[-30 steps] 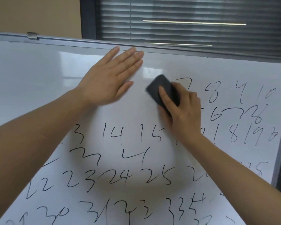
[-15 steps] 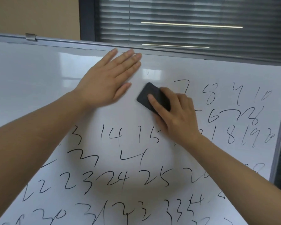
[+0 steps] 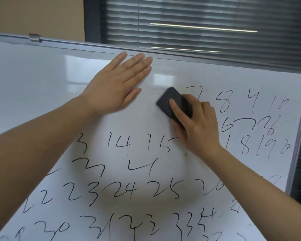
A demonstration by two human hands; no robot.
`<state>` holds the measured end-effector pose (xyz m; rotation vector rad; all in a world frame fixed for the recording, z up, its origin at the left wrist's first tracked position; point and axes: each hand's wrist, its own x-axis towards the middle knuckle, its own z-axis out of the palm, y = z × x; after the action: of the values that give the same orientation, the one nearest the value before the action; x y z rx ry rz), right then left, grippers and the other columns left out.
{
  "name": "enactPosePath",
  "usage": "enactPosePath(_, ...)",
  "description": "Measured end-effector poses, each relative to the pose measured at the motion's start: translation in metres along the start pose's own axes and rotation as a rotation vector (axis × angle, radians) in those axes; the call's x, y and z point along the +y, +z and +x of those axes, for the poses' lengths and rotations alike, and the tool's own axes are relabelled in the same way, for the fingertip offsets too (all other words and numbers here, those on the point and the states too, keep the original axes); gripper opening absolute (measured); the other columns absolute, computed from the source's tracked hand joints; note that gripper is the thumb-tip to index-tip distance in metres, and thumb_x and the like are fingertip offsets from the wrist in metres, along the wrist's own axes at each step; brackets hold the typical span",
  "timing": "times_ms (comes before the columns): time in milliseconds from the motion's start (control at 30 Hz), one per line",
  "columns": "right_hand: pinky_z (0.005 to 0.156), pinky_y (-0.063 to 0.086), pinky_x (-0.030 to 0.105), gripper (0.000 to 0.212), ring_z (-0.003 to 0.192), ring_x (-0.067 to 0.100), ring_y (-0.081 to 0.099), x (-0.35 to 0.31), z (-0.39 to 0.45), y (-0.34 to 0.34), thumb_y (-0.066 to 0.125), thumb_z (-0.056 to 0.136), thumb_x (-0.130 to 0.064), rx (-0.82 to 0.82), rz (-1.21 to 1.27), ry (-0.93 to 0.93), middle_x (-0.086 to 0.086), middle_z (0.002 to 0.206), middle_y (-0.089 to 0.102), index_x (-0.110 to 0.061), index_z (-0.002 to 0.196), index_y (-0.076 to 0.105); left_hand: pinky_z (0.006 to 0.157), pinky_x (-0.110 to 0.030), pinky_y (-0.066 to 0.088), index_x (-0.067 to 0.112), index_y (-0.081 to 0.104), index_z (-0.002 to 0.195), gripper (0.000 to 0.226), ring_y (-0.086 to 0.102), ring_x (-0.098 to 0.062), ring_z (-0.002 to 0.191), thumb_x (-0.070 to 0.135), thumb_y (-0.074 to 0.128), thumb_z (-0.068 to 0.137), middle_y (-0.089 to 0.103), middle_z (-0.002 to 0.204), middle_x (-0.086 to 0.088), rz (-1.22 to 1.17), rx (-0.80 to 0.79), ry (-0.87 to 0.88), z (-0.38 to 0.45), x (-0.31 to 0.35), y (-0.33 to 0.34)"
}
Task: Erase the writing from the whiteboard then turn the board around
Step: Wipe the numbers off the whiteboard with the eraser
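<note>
Eraser (image 3: 172, 104) gripped by right hand (image 3: 198, 124), pressed on whiteboard (image 3: 42, 80) upper centre, long axis diagonal. Remaining writing (image 3: 125, 188) located right of and below eraser; nearest digit just beside, rightward. Left hand (image 3: 116, 86) laid flat, fingers extended, bracing board.

A big whiteboard (image 3: 33, 80) fills most of the view. The left hand (image 3: 116, 87) lies flat on the board near its top edge, with straight fingers pointing up and to the right. The right hand (image 3: 196, 122) holds a black eraser (image 3: 169, 103) against the board, just beside the left hand, with fingers curled round it. The upper left part of the board is clean. Black numbers (image 3: 122, 188) cover the rest: 7, 8 to the right of the eraser, then 14, 15, and 24, 25 lower down. A small metal clip (image 3: 34, 37) sits on the top frame. Behind the board are dark window blinds (image 3: 198, 18) and a tan wall (image 3: 33, 13).
</note>
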<state>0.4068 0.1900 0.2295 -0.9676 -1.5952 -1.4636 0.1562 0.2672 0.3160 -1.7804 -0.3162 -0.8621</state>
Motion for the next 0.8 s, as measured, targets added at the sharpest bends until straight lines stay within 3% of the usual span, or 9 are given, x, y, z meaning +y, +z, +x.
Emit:
enactPosePath(133,0.064,0.034,0.038,0.038,0.081,0.03,0.044,0.003,0.026,0.005,0.059,0.09,-0.019,0.034,-0.04,-0.005,0.023,0.119,0.059,-0.013,0.128,0.061,0.119,-0.052,0.02,0.0,0.035,0.15,0.052,0.028,-0.031,0.146,0.027,0.031,0.106,0.031,0.158,-0.015,0.005,-0.005,-0.008,-0.002,-0.002,0.003)
enactPosePath(333,0.067,0.035,0.037,0.039,0.085,0.029,0.044,-0.019,0.023,0.011,0.061,0.091,-0.018,0.061,-0.01,0.204,0.021,0.122,0.059,-0.015,0.129,0.062,0.12,-0.049,0.017,0.001,0.036,0.15,0.052,0.028,-0.03,0.146,0.028,0.028,0.106,0.031,0.157,-0.014,-0.019,0.005,-0.007,-0.005,-0.005,0.004)
enactPosePath(500,0.066,0.038,0.038,0.042,0.081,0.028,0.042,-0.024,-0.016,0.006,0.058,0.087,-0.014,0.007,0.032,0.112,0.023,0.121,0.059,-0.013,0.128,0.06,0.119,-0.054,0.019,-0.002,0.038,0.148,0.052,0.029,-0.033,0.146,0.024,0.033,0.103,0.032,0.157,-0.016,-0.01,0.028,-0.054,-0.002,0.005,0.009)
enactPosePath(800,0.067,0.033,0.037,0.041,0.084,0.029,0.045,-0.006,-0.01,0.002,0.064,0.084,-0.015,0.0,0.007,0.014,0.021,0.12,0.062,-0.015,0.125,0.065,0.117,-0.054,0.022,0.0,0.039,0.148,0.05,0.03,-0.031,0.145,0.022,0.032,0.103,0.034,0.156,-0.014,-0.007,0.04,-0.019,0.028,0.035,0.02)
